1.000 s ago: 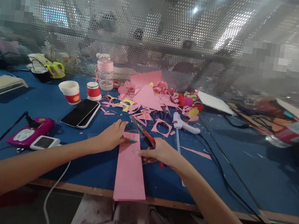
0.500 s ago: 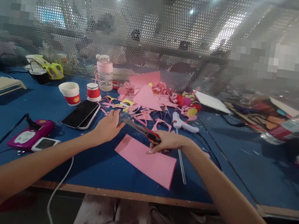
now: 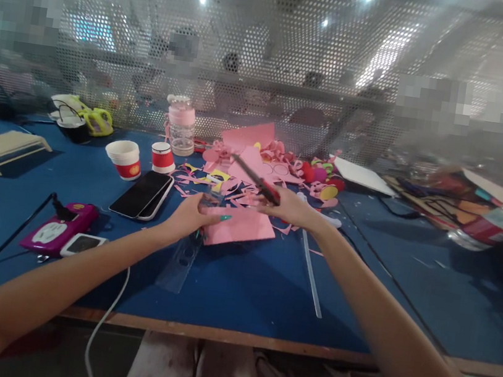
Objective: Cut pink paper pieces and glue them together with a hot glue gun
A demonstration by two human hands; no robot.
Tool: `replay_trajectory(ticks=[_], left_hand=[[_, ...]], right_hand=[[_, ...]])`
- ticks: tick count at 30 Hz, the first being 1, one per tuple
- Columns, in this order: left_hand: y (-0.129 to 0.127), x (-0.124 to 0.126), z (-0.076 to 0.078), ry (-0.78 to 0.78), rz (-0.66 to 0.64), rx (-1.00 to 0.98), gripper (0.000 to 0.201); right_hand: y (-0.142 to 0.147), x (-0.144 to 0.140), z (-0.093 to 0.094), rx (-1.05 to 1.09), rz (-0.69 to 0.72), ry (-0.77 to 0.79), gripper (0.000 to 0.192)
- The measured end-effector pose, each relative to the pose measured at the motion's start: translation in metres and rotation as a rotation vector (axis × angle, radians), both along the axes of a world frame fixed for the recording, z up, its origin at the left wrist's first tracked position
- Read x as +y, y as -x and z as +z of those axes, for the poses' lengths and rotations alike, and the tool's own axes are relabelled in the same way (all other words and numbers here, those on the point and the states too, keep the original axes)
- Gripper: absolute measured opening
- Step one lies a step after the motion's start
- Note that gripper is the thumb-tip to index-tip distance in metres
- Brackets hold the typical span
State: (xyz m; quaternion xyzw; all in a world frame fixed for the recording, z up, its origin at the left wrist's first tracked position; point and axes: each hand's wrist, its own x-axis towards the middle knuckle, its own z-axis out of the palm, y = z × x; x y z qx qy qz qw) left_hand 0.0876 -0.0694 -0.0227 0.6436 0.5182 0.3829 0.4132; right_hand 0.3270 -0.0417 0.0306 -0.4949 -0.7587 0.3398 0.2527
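My right hand grips a red and black utility knife, its blade pointing up and to the left over the scraps. My left hand holds the upper end of a clear plastic ruler and rests its fingertips on the near-left corner of a pink paper sheet. The sheet lies flat on the blue table mat, just in front of the scrap pile.
Pink and yellow paper scraps pile up behind the sheet, with a pink bottle, two paper cups, a phone, a pink power strip, a clear glue stick and clutter at right.
The pink sheet has turned and slid away from the table edge toward the scraps. My right hand lifted the knife up and back. My left hand picked up the clear ruler.
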Motion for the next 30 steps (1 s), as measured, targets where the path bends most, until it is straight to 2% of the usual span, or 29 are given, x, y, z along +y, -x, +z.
replay_trajectory(ticks=[3,5,8,12,15,17,19,21,24,27,30], left_hand=[[-0.002,0.0,0.0,-0.041,0.124,-0.278,0.054],[-0.004,-0.002,0.0,-0.066,0.143,-0.391,0.053],[-0.008,-0.008,0.001,-0.028,0.119,-0.403,0.05],[-0.012,-0.013,0.0,0.053,0.002,-0.348,0.051],[-0.009,-0.01,-0.005,0.105,0.056,-0.317,0.046],[-0.005,-0.007,-0.009,0.042,0.163,-0.242,0.036],[0.001,-0.004,-0.011,-0.07,0.199,-0.087,0.026],[0.005,-0.001,-0.01,-0.125,0.162,0.089,0.016],[0.009,0.002,-0.006,-0.076,0.074,0.322,0.007],[0.011,0.004,-0.003,-0.03,0.036,0.419,0.014],[0.013,0.002,-0.002,-0.05,0.024,0.527,0.026]], right_hand=[[-0.011,0.004,-0.017,0.278,-0.262,-0.005,0.032],[-0.01,0.002,-0.027,0.46,-0.401,0.121,0.03],[-0.001,-0.002,-0.033,0.7,-0.397,0.31,0.035],[0.005,-0.001,-0.035,0.872,-0.476,0.248,0.045],[-0.002,0.0,-0.039,0.773,-0.529,0.235,0.053],[-0.008,-0.003,-0.042,0.685,-0.54,0.284,0.057],[-0.013,-0.007,-0.044,0.612,-0.533,0.316,0.058],[-0.015,-0.011,-0.044,0.543,-0.499,0.317,0.056],[-0.017,-0.013,-0.042,0.444,-0.408,0.334,0.053],[-0.014,-0.015,-0.04,0.37,-0.34,0.361,0.054],[-0.004,-0.021,-0.043,0.325,-0.272,0.368,0.055]])
